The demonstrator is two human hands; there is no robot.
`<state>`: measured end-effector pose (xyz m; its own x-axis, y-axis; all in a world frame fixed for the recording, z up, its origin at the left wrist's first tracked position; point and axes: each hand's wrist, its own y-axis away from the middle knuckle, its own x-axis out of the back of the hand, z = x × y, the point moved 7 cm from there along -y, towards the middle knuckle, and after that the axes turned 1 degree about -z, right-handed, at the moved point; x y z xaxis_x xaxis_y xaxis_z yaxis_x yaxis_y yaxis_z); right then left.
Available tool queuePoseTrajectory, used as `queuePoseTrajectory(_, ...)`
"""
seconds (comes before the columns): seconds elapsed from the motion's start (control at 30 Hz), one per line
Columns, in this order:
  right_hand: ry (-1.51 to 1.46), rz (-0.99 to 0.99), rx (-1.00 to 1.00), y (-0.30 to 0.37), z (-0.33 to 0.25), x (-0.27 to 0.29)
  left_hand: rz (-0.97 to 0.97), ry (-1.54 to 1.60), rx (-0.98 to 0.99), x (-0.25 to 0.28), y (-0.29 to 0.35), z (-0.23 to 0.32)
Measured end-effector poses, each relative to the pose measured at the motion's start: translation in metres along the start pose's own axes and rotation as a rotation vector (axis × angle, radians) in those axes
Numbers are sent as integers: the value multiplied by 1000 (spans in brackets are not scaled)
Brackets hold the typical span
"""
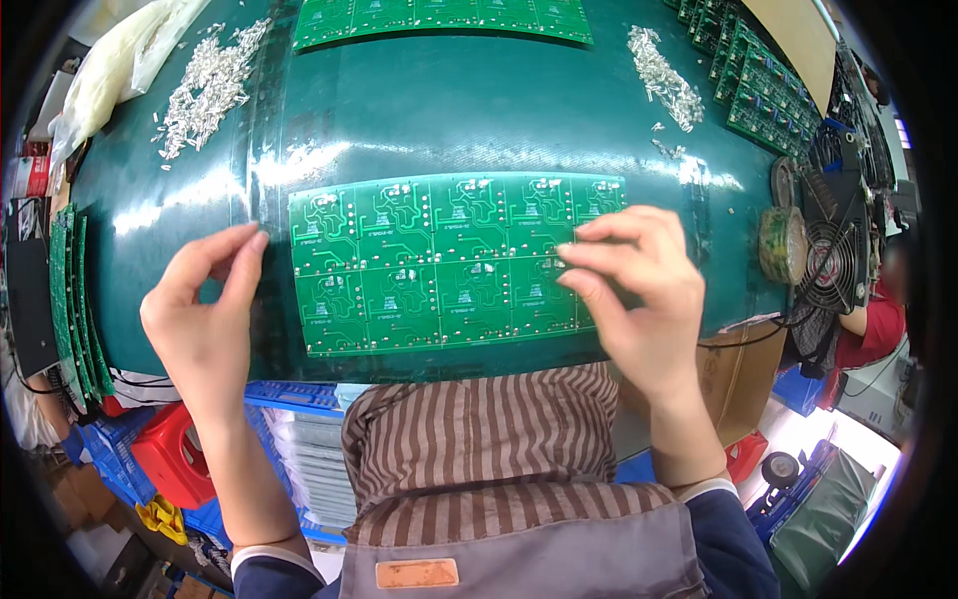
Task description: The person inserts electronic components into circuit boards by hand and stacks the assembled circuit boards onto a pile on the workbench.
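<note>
A green circuit board panel (399, 262) lies flat on the table in front of me, divided into several like sections. My left hand (205, 299) hovers just off the panel's left edge, thumb and index fingertip pinched together; whatever they hold is too small to make out. Over the right part of the panel, my right hand (644, 290) has its thumb and index finger drawn together close to the board, with a tiny pale speck at the fingertips that I cannot identify. Loose small silvery components form a pile (212, 85) at the far left and another pile (667, 80) at the far right.
Another green panel (444, 18) lies at the table's far edge. Populated boards (768, 100) stand in rows at the far right, and more boards (78, 309) stand at the left edge. A tape roll (783, 245) and black fan (830, 270) sit at the right.
</note>
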<state>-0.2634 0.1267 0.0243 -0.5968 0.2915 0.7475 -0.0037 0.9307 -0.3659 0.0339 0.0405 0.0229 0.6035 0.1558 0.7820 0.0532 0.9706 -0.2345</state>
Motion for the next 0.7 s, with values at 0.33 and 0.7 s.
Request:
queuePoseTrajectory(0.33,270,153,-322,-29,100,35,-134,165,-132,-26,27,44)
queuePoseTrajectory(0.7,246,240,-406,-8,93,46,-139,132,-146,-26,25,43)
